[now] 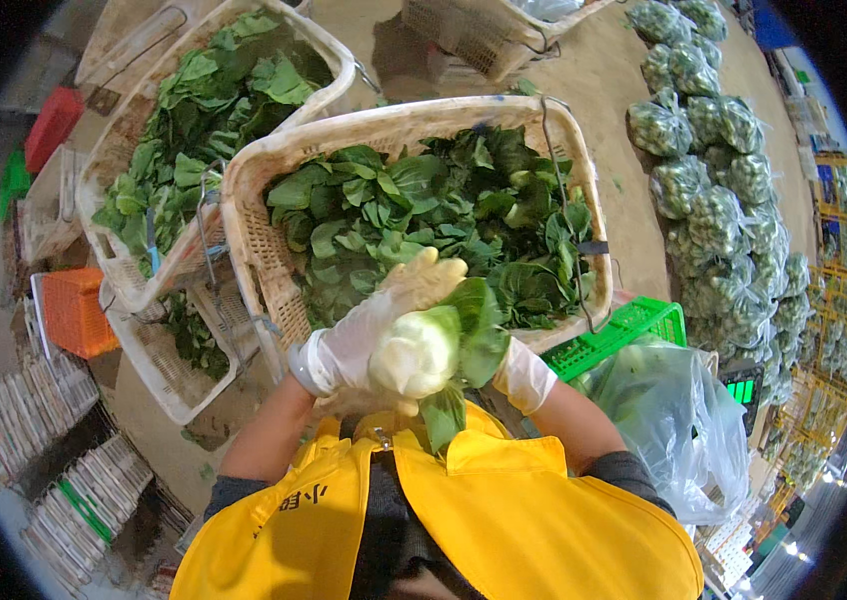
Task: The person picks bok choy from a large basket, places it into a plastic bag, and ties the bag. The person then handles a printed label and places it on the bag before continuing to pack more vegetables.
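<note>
A head of bok choy (414,352) is held before my chest, its pale cut base towards me and its green leaves fanning to the right; it is slightly blurred. My left hand (356,341), in a translucent glove over a yellowish one, cradles the base from the left with its upper fingers stretched out. From the right, my right hand (525,375), gloved too, reaches in at the leaves, which hide its fingers. Just beyond my hands, a white plastic crate (258,247) holds many dark green leafy heads and loose leaves (408,187).
Another white crate (112,255) of leaves (202,112) stands at left, above a lower crate (168,397). A green basket (618,337) and clear plastic bag (682,427) sit at right. Bagged greens (708,217) are piled beyond. An orange crate (78,311) stands far left.
</note>
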`<move>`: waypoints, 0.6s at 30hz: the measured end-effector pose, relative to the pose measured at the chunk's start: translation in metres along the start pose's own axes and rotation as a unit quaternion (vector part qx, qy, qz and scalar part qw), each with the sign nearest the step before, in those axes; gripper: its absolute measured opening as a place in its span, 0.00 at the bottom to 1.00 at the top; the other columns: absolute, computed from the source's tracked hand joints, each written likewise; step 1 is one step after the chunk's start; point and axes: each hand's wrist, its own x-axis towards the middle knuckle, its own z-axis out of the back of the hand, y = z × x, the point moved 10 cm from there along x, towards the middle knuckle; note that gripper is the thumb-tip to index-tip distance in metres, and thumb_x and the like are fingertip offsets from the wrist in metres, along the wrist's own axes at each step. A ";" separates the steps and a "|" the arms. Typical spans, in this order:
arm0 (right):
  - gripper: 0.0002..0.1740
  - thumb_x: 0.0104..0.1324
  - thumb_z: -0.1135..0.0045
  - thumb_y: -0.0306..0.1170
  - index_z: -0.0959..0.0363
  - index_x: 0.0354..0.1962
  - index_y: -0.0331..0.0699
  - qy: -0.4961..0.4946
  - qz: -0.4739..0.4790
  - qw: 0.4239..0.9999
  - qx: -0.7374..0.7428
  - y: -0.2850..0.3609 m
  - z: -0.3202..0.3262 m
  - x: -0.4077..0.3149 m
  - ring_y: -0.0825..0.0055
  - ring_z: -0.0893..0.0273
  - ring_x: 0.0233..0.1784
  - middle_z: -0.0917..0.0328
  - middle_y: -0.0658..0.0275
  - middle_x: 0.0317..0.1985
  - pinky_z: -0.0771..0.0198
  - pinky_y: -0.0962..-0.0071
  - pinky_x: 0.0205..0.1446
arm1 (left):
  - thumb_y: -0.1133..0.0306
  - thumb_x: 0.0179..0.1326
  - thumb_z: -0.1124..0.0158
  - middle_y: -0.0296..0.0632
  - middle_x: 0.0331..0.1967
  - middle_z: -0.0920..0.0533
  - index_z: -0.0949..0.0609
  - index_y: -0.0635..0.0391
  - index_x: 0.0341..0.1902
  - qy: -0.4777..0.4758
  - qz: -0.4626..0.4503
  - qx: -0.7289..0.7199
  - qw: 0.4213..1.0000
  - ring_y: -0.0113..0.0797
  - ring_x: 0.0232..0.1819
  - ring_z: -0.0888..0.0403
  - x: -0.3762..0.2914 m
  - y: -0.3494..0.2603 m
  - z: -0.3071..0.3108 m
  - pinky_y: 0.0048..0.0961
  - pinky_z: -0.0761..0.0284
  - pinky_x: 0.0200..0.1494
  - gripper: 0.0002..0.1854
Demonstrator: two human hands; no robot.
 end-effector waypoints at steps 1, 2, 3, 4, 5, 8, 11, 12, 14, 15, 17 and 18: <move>0.30 0.70 0.49 0.45 0.38 0.63 0.38 -0.009 -0.029 1.000 -0.002 -0.008 0.001 0.004 0.69 0.34 0.65 0.32 0.58 0.62 0.38 0.68 0.68 | 0.33 0.42 0.32 0.45 0.75 0.46 0.47 0.58 0.75 -0.026 0.002 0.038 0.999 0.43 0.79 0.61 0.000 -0.009 0.007 0.39 0.74 0.77 0.63; 0.30 0.70 0.50 0.46 0.38 0.64 0.38 -0.024 -0.062 0.998 -0.005 -0.016 0.005 0.009 0.69 0.35 0.66 0.33 0.57 0.63 0.40 0.68 0.69 | 0.33 0.44 0.34 0.45 0.76 0.46 0.48 0.59 0.75 -0.049 0.004 0.078 0.996 0.42 0.79 0.62 0.000 -0.018 0.014 0.39 0.75 0.76 0.62; 0.31 0.71 0.52 0.47 0.39 0.64 0.38 -0.044 -0.094 0.994 -0.022 -0.020 0.007 0.016 0.69 0.36 0.67 0.34 0.57 0.64 0.41 0.68 0.70 | 0.36 0.47 0.34 0.44 0.76 0.46 0.47 0.58 0.75 -0.069 0.021 0.090 0.993 0.40 0.79 0.59 -0.004 -0.020 0.018 0.40 0.72 0.76 0.59; 0.31 0.72 0.53 0.48 0.40 0.65 0.39 -0.055 -0.108 0.991 -0.054 -0.019 0.008 0.017 0.69 0.38 0.68 0.35 0.57 0.65 0.42 0.68 0.71 | 0.38 0.47 0.34 0.43 0.76 0.46 0.45 0.57 0.75 -0.075 0.035 0.118 0.990 0.40 0.79 0.59 -0.006 -0.014 0.015 0.40 0.70 0.76 0.57; 0.31 0.73 0.54 0.49 0.41 0.66 0.39 -0.061 -0.101 0.986 -0.116 -0.009 0.007 0.011 0.69 0.39 0.70 0.36 0.56 0.66 0.44 0.69 0.72 | 0.39 0.47 0.33 0.42 0.76 0.45 0.43 0.56 0.74 -0.082 0.050 0.146 0.985 0.40 0.79 0.58 -0.008 -0.006 0.011 0.40 0.68 0.76 0.55; 0.25 0.73 0.54 0.46 0.35 0.62 0.42 -0.041 0.119 0.891 -0.435 0.068 -0.074 -0.014 0.78 0.30 0.53 0.26 0.65 0.56 0.33 0.74 0.57 | 0.42 0.45 0.30 0.43 0.76 0.45 0.35 0.45 0.71 -0.135 0.081 0.193 0.969 0.42 0.79 0.57 -0.021 -0.002 0.017 0.44 0.65 0.76 0.49; 0.22 0.68 0.43 0.39 0.29 0.56 0.38 -0.239 0.142 0.815 -0.508 0.118 -0.002 -0.007 0.79 0.24 0.46 0.21 0.64 0.51 0.29 0.80 0.45 | 0.43 0.42 0.27 0.47 0.75 0.46 0.32 0.44 0.69 -0.146 0.108 0.233 0.955 0.47 0.78 0.57 -0.031 0.001 0.022 0.48 0.62 0.75 0.48; 0.22 0.68 0.43 0.40 0.29 0.56 0.39 -0.231 0.190 0.827 -0.476 0.128 -0.009 -0.014 0.80 0.24 0.43 0.20 0.64 0.49 0.30 0.81 0.42 | 0.45 0.42 0.27 0.49 0.75 0.45 0.31 0.45 0.68 -0.154 0.122 0.242 0.950 0.49 0.78 0.56 -0.037 0.004 0.025 0.48 0.61 0.75 0.47; 0.21 0.67 0.41 0.38 0.28 0.55 0.41 -0.213 0.256 0.836 -0.437 0.138 -0.044 -0.033 0.81 0.25 0.41 0.20 0.66 0.47 0.31 0.82 0.43 | 0.48 0.41 0.26 0.50 0.75 0.45 0.30 0.45 0.68 -0.164 0.150 0.259 0.940 0.50 0.77 0.54 -0.044 0.010 0.028 0.49 0.59 0.75 0.46; 0.21 0.65 0.40 0.37 0.28 0.54 0.40 -0.191 0.267 0.836 -0.439 0.134 -0.060 -0.038 0.82 0.26 0.42 0.21 0.66 0.46 0.30 0.81 0.43 | 0.48 0.40 0.26 0.49 0.75 0.46 0.31 0.45 0.68 -0.165 0.159 0.265 0.937 0.50 0.77 0.54 -0.045 0.010 0.030 0.50 0.59 0.75 0.47; 0.21 0.63 0.37 0.34 0.28 0.53 0.40 -0.147 0.294 0.834 -0.442 0.117 -0.086 -0.040 0.82 0.27 0.42 0.22 0.68 0.45 0.30 0.80 0.45 | 0.49 0.40 0.26 0.48 0.76 0.46 0.31 0.45 0.68 -0.169 0.174 0.276 0.930 0.50 0.77 0.54 -0.044 0.010 0.032 0.50 0.59 0.74 0.47; 0.22 0.58 0.32 0.32 0.28 0.49 0.38 -0.125 0.302 0.834 -0.445 0.106 -0.089 -0.036 0.82 0.28 0.42 0.24 0.70 0.42 0.31 0.79 0.47 | 0.50 0.41 0.27 0.46 0.76 0.47 0.30 0.45 0.67 -0.174 0.178 0.287 0.925 0.50 0.77 0.54 -0.043 0.009 0.032 0.51 0.59 0.74 0.45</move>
